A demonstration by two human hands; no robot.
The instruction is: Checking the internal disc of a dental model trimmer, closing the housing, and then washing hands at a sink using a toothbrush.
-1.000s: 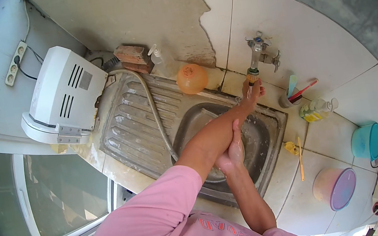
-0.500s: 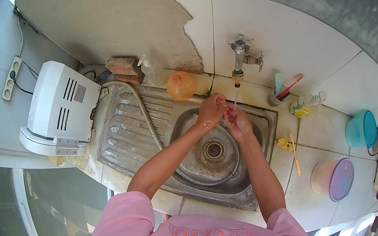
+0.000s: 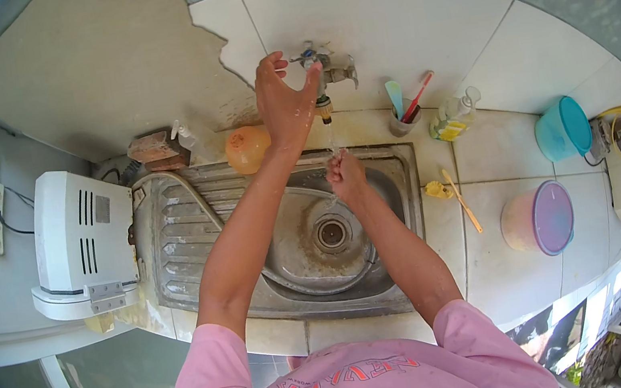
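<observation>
My left hand (image 3: 288, 112) is raised beside the wall tap (image 3: 323, 103), its fingers apart and the thumb near the tap's handle. Whether it touches the handle I cannot tell. Below the spout, my right hand (image 3: 349, 175) is under a thin stream of water with its fingers curled in. Anything inside those fingers is hidden. Both wet forearms reach over the steel sink (image 3: 285, 238), whose round drain (image 3: 331, 232) shows between them. Just left of my left wrist sits an orange round container (image 3: 245, 151).
A grey hose (image 3: 202, 199) crosses the ribbed drainboard. At left stands a white appliance (image 3: 81, 234), with bricks (image 3: 157, 149) behind. On the right are a brush cup (image 3: 403, 124), a bottle (image 3: 454, 118), an orange-handled brush (image 3: 465, 206) and lidded tubs (image 3: 550, 217).
My left hand has left my right hand and risen to the tap, its fingers spreading. The right hand stays under the stream, with its fingers more curled. The whole view has shifted.
</observation>
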